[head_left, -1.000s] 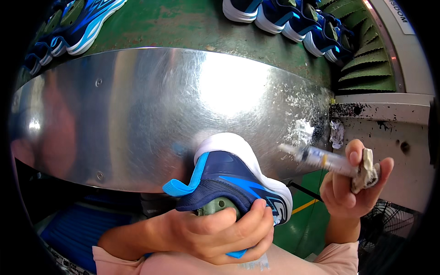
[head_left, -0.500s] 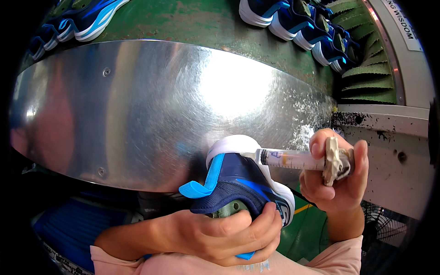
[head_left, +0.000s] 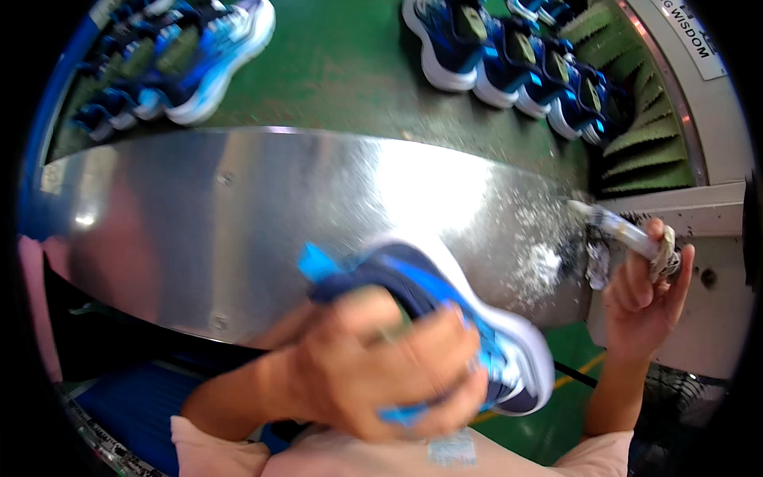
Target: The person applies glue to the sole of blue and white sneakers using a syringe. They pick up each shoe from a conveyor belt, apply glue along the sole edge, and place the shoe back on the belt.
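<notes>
My left hand [head_left: 381, 370] is closed round the upper of a sports shoe [head_left: 453, 278], blurred by motion. The shoe is navy and bright blue with a white sole and a light blue heel tab. It is held over the near edge of a shiny metal plate [head_left: 310, 199], its toe pointing to the lower right. At the right, my right hand [head_left: 640, 298] grips a clear syringe [head_left: 624, 230] by its plunger end, which is wrapped in pale, crusty material. The syringe's tip points up and left, apart from the shoe.
Similar blue shoes [head_left: 214, 71] stand in rows on a green conveyor belt [head_left: 342, 71] beyond the plate, with more shoes [head_left: 445, 48] at the right. Green strip curtains [head_left: 644, 151] hang beside them. White residue [head_left: 544, 266] and a crumpled scrap [head_left: 598, 265] lie near the plate's right end.
The syringe has come off the shoe's heel and moved right with my right hand. My left hand has turned and shifted the shoe slightly to the right. The whole view has shifted too.
</notes>
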Demonstrator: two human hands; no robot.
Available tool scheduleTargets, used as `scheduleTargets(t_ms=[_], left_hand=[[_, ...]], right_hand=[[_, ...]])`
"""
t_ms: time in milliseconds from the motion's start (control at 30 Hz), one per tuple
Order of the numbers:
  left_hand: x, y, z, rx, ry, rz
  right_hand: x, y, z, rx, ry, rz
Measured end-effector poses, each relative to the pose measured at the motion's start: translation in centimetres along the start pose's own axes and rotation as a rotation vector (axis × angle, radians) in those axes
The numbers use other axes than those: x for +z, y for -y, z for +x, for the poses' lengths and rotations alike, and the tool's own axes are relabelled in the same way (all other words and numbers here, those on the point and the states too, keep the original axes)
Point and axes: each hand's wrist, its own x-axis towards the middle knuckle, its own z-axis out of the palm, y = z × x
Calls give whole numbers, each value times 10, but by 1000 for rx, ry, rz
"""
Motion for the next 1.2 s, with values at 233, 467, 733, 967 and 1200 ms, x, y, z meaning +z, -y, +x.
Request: scheduleTargets(t_ms=[233,467,733,967,1200], left_hand=[[27,184,87,-988,-328,354],[54,264,108,-1017,17,138],[-56,237,-86,-1090,-607,109],[-70,211,-3,-1172,-397,-126],[-25,-9,-76,-1242,-496,0]], right_hand=[[-69,-14,-36,-25,-316,-3],[-67,-27,-40,-4,-294,-13],[-93,-48,-43,-49,-242,-178],[-98,-60,-45,-42,-162,-391],[-87,-73,-57,-171,-143,-936]])
